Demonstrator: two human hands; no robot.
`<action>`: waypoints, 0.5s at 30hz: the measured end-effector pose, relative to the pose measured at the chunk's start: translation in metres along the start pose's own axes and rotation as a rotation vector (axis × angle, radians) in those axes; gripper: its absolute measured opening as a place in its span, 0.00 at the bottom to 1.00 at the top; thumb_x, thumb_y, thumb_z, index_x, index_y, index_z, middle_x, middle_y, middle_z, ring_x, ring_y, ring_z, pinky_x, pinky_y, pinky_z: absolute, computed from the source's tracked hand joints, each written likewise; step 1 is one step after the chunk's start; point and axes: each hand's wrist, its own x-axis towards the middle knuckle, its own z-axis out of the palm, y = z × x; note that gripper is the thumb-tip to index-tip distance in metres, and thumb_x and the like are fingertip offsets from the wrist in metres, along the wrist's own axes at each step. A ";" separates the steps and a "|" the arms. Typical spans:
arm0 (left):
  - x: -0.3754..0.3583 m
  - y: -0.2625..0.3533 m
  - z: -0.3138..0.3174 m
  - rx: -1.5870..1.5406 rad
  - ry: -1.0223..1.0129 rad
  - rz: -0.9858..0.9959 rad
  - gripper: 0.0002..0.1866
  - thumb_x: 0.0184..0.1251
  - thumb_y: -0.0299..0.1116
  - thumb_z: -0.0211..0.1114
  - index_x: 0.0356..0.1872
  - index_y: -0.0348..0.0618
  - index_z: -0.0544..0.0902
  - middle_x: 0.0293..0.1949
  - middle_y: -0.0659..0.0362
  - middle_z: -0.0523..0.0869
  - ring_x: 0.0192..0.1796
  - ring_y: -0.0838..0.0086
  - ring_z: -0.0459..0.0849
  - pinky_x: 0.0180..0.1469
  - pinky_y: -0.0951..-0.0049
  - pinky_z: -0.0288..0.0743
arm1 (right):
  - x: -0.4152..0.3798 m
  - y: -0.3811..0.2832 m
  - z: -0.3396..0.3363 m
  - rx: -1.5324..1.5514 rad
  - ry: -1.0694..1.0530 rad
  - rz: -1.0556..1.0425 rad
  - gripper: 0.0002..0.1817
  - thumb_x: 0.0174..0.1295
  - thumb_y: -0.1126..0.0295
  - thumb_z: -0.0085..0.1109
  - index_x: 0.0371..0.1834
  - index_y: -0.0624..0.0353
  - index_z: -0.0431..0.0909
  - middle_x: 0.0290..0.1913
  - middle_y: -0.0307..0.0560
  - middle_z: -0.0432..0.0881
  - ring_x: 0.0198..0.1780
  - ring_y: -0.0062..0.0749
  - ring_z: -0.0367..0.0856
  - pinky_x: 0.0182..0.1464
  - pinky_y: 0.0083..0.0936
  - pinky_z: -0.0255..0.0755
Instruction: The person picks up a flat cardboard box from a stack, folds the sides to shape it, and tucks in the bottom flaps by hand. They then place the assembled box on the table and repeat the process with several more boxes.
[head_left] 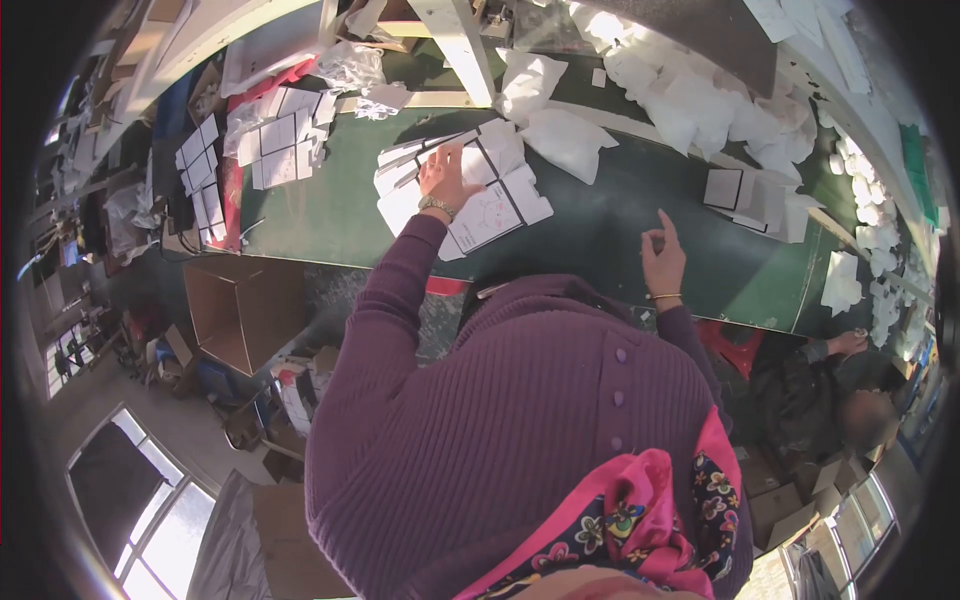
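Observation:
My left hand (450,183) lies on a fanned pile of flat white cardboard box blanks (505,185) with black fold lines. Its fingers are spread over the upper sheets, and small printing shows on the sheet nearest me. My right hand (663,258) is over the front part of the green table (600,230), away from the pile. One finger points out, the others are partly bent, and nothing shows in it. White padded pouches (565,140) rest just behind the blanks.
More flat blanks (283,140) lie at the left of the table. A small stack of white cards (750,192) sits at the right, below a heap of white pouches (690,85). An open carton (245,310) stands below the left edge. Another person (800,390) is at the lower right.

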 end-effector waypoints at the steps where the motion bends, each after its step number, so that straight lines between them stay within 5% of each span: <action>1: -0.001 0.002 0.002 -0.011 0.019 0.011 0.44 0.52 0.57 0.78 0.67 0.53 0.68 0.66 0.52 0.70 0.67 0.55 0.70 0.68 0.49 0.66 | -0.002 -0.009 0.014 0.026 -0.081 -0.030 0.25 0.71 0.67 0.56 0.71 0.51 0.69 0.40 0.35 0.85 0.29 0.26 0.82 0.41 0.29 0.77; 6: -0.002 0.016 -0.008 -0.027 0.028 -0.071 0.44 0.46 0.54 0.82 0.62 0.48 0.70 0.63 0.55 0.69 0.67 0.58 0.67 0.68 0.49 0.64 | -0.001 -0.066 0.078 0.091 -0.453 -0.132 0.18 0.68 0.65 0.55 0.59 0.54 0.80 0.34 0.34 0.87 0.28 0.25 0.84 0.47 0.27 0.77; 9: 0.007 0.023 -0.022 0.018 -0.144 -0.200 0.54 0.40 0.59 0.83 0.68 0.50 0.64 0.67 0.56 0.64 0.71 0.59 0.63 0.68 0.54 0.60 | 0.009 -0.091 0.117 0.239 -0.610 -0.164 0.19 0.68 0.65 0.53 0.58 0.59 0.82 0.36 0.45 0.88 0.33 0.27 0.83 0.42 0.24 0.81; 12: 0.010 0.019 -0.021 0.028 -0.176 -0.236 0.61 0.39 0.63 0.82 0.71 0.41 0.59 0.69 0.50 0.64 0.75 0.51 0.61 0.71 0.50 0.59 | 0.021 -0.117 0.136 0.232 -0.712 -0.059 0.21 0.67 0.64 0.58 0.61 0.62 0.80 0.55 0.53 0.82 0.49 0.33 0.82 0.45 0.27 0.85; 15: 0.003 0.013 -0.015 -0.001 -0.159 -0.220 0.49 0.53 0.54 0.78 0.70 0.39 0.62 0.68 0.48 0.71 0.72 0.53 0.67 0.71 0.46 0.62 | 0.029 -0.135 0.136 0.117 -0.649 -0.084 0.24 0.65 0.61 0.62 0.62 0.58 0.79 0.59 0.51 0.83 0.56 0.38 0.83 0.56 0.27 0.78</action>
